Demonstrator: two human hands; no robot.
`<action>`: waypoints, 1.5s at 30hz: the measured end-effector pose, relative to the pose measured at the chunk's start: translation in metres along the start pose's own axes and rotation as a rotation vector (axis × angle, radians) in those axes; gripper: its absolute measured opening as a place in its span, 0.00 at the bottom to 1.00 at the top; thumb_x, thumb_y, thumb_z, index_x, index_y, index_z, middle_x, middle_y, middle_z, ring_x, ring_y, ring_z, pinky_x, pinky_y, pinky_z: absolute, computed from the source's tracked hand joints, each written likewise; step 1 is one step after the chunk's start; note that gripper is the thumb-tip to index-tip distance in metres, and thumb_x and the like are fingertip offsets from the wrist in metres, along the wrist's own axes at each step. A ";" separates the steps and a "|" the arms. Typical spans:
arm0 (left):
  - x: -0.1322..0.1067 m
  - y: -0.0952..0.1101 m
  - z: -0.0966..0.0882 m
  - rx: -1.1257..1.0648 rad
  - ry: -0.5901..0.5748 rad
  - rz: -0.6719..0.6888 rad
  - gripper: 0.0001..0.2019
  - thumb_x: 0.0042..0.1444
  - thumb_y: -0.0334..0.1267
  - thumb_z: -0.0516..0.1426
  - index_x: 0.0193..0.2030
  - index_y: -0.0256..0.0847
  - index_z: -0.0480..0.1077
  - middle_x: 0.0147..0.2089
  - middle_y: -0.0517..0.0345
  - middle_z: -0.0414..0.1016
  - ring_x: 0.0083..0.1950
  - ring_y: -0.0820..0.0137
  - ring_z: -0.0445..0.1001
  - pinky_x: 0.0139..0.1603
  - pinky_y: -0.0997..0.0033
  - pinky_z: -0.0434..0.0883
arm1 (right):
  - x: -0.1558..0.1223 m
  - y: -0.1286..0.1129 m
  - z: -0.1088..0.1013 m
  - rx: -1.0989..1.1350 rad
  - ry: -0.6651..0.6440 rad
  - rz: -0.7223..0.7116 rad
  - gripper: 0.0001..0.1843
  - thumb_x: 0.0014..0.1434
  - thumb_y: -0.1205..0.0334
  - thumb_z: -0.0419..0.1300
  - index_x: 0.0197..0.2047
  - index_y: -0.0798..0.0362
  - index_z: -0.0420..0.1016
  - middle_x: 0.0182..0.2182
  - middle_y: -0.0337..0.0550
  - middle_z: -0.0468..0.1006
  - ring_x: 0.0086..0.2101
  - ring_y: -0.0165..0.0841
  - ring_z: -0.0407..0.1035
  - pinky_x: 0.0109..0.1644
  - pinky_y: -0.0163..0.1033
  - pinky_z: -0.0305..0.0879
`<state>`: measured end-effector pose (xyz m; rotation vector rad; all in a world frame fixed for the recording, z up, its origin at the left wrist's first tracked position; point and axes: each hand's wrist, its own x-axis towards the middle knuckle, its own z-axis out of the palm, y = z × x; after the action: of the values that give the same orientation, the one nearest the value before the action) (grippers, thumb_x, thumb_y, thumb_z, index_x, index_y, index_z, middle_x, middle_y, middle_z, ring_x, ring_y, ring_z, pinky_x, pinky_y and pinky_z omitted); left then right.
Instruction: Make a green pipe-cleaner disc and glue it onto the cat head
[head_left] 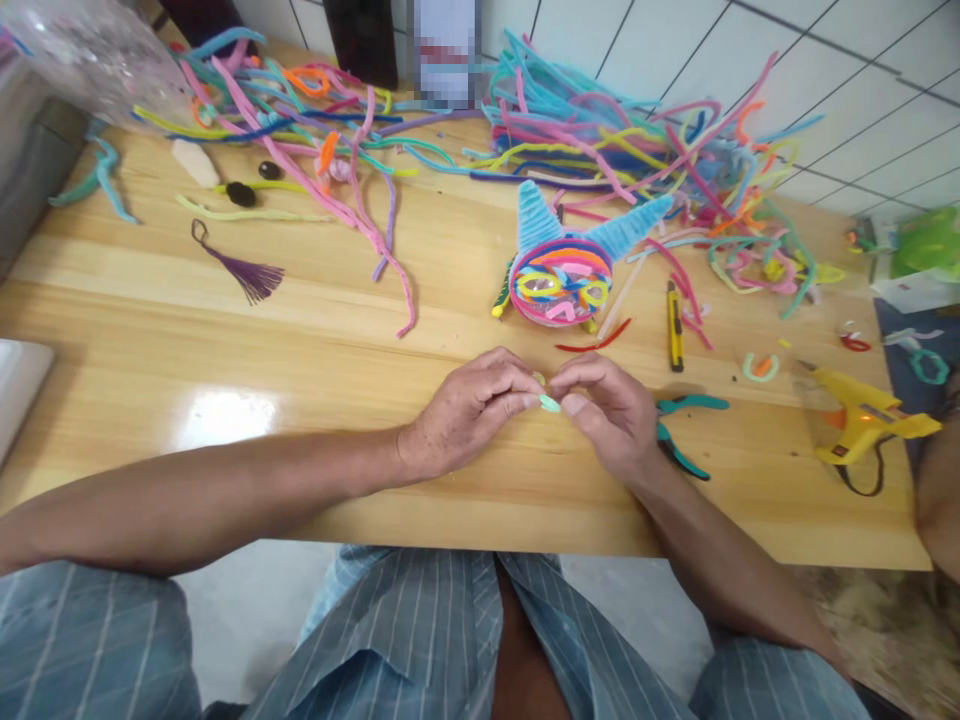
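Over the table's front part, my left hand (484,405) pinches a short, light green piece of pipe cleaner (550,403) between thumb and forefinger. My right hand (611,405) meets it from the other side, fingers curled and closed at the piece's right end. The fingertips hide part of it. Behind my hands stands a round animal head made of pipe cleaners (562,285), with two blue pointed ears, yellow-ringed eyes and a pink rim. A red pipe cleaner strip (592,340) lies in front of it.
Teal-handled pliers (686,470) lie beside my right wrist, with a yellow utility knife (676,325) behind. A yellow glue gun (855,410) rests at the right. Heaps of pipe cleaners (585,130) line the back. A purple tassel (244,270) lies left; another person's arm (941,470) shows at right.
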<state>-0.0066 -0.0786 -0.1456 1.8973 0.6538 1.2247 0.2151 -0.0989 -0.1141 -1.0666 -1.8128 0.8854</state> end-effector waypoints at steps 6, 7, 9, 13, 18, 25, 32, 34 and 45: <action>0.002 0.003 0.000 -0.003 0.048 -0.016 0.03 0.74 0.34 0.62 0.46 0.40 0.78 0.41 0.56 0.82 0.44 0.72 0.80 0.47 0.72 0.76 | 0.000 0.000 0.002 -0.118 0.017 -0.135 0.11 0.67 0.59 0.67 0.53 0.44 0.78 0.40 0.42 0.82 0.38 0.38 0.77 0.43 0.46 0.77; 0.002 0.003 0.000 -0.001 0.050 -0.020 0.02 0.73 0.34 0.63 0.46 0.40 0.78 0.41 0.56 0.82 0.44 0.72 0.80 0.47 0.72 0.76 | 0.000 0.000 0.003 -0.146 0.032 -0.150 0.13 0.66 0.59 0.68 0.53 0.44 0.78 0.40 0.42 0.82 0.38 0.38 0.77 0.43 0.46 0.77; 0.003 0.005 -0.001 0.006 0.053 -0.032 0.02 0.73 0.33 0.63 0.46 0.39 0.78 0.41 0.56 0.81 0.44 0.72 0.80 0.46 0.73 0.76 | -0.001 -0.001 0.004 -0.188 0.057 -0.165 0.15 0.65 0.62 0.69 0.54 0.44 0.77 0.40 0.42 0.81 0.38 0.37 0.77 0.43 0.46 0.76; 0.002 0.007 -0.001 0.018 0.054 -0.052 0.02 0.73 0.32 0.63 0.45 0.38 0.78 0.40 0.56 0.81 0.43 0.72 0.80 0.45 0.73 0.76 | -0.001 -0.002 0.005 -0.230 0.078 -0.157 0.16 0.64 0.65 0.69 0.53 0.44 0.76 0.39 0.40 0.80 0.37 0.36 0.76 0.42 0.44 0.76; 0.001 0.007 0.001 0.013 0.056 -0.074 0.03 0.73 0.33 0.63 0.46 0.38 0.79 0.38 0.58 0.80 0.39 0.74 0.78 0.42 0.75 0.74 | 0.000 -0.003 0.009 -0.239 0.089 -0.160 0.15 0.63 0.67 0.68 0.51 0.45 0.75 0.39 0.40 0.79 0.36 0.35 0.76 0.42 0.43 0.76; 0.001 0.008 0.001 -0.003 0.036 -0.080 0.02 0.72 0.32 0.63 0.45 0.38 0.78 0.38 0.58 0.80 0.39 0.74 0.77 0.42 0.75 0.74 | 0.001 -0.005 0.012 -0.287 0.103 -0.163 0.14 0.62 0.71 0.67 0.48 0.45 0.75 0.37 0.38 0.80 0.35 0.34 0.77 0.40 0.42 0.75; 0.000 0.008 0.001 -0.021 0.031 -0.091 0.02 0.72 0.32 0.63 0.45 0.39 0.78 0.38 0.58 0.80 0.38 0.73 0.77 0.42 0.74 0.74 | 0.001 -0.005 0.012 -0.331 0.092 -0.182 0.12 0.63 0.71 0.66 0.45 0.44 0.74 0.36 0.37 0.83 0.34 0.34 0.77 0.39 0.43 0.75; 0.000 0.007 0.001 -0.026 0.028 -0.094 0.02 0.72 0.32 0.63 0.44 0.39 0.78 0.37 0.58 0.79 0.38 0.73 0.77 0.42 0.73 0.74 | 0.002 -0.005 0.012 -0.344 0.094 -0.183 0.10 0.65 0.70 0.65 0.44 0.44 0.74 0.35 0.37 0.82 0.34 0.34 0.77 0.39 0.42 0.75; 0.001 0.008 0.002 -0.013 0.035 -0.080 0.02 0.71 0.31 0.64 0.44 0.39 0.78 0.36 0.60 0.78 0.38 0.74 0.77 0.41 0.75 0.74 | 0.003 -0.007 0.011 -0.345 0.078 -0.174 0.11 0.64 0.71 0.66 0.45 0.44 0.75 0.36 0.37 0.83 0.34 0.33 0.78 0.39 0.41 0.75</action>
<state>-0.0048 -0.0831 -0.1390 1.8248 0.7316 1.2115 0.2021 -0.1012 -0.1113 -1.1143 -2.0017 0.4297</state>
